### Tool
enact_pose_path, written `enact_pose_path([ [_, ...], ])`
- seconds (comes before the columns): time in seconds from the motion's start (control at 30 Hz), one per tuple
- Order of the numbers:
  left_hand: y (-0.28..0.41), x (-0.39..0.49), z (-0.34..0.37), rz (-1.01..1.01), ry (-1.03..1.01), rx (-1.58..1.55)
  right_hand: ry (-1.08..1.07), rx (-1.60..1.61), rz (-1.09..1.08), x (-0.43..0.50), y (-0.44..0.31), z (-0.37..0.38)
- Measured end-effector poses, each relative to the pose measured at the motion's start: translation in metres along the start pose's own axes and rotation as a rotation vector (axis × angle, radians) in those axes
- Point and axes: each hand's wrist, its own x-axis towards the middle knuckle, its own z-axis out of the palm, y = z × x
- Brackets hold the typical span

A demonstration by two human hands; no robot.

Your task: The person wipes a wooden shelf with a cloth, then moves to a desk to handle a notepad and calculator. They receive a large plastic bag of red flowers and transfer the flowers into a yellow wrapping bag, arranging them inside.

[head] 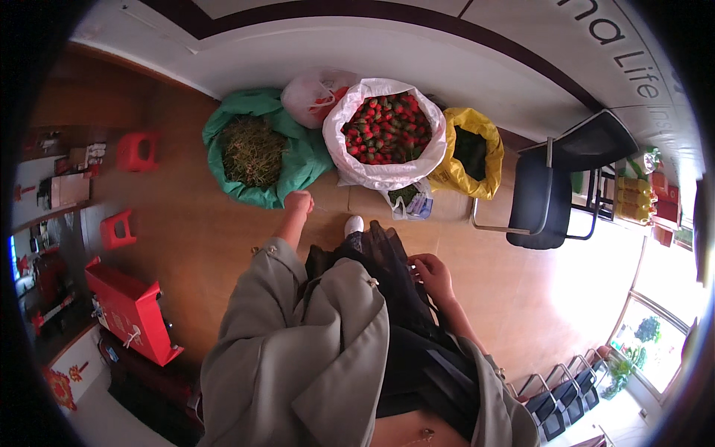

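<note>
My left hand (299, 202) is closed in a loose fist, just in front of a green woven sack (313, 159). That sack holds a tangle of thin brown-green stems (254, 151). A white woven sack (385, 177), rolled open at its rim, is filled with small red and green pieces (385, 128) resembling flower buds. Right of it, a yellow sack (491, 151) contains dark green material (469, 151). By my dark sheer skirt (385, 262), my right hand (433, 274) hangs with fingers bent; whether they pinch the fabric is unclear.
A knotted plastic bag (307, 98) rests behind the sacks against the wall. A small bag (410, 201) lies before the white sack. To the right is a black chair (539, 195). Red stools (137, 152) and a red box (131, 313) are at left. Several chairs (564, 391) line the lower right.
</note>
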Motion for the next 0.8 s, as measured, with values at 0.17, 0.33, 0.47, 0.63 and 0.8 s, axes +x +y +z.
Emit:
enact_pose_path([
  [0.17,0.066,0.021,0.030,0.175,-0.102,0.169,0.024,0.079,-0.011,-0.001,0.009,0.000],
  [0.33,0.109,0.030,0.071,0.527,0.223,0.546,0.078,-0.097,-0.074,-0.007,0.020,0.004],
  [0.47,0.111,0.019,0.109,0.267,0.215,0.218,0.096,-0.219,-0.061,-0.019,0.021,0.006],
  [0.63,0.079,0.008,0.136,-0.302,-0.209,-0.142,0.121,-0.268,-0.043,-0.031,0.018,0.011],
  [0.8,0.094,0.047,0.130,-0.228,-0.135,-0.615,0.159,-0.271,-0.082,-0.042,0.017,0.014],
])
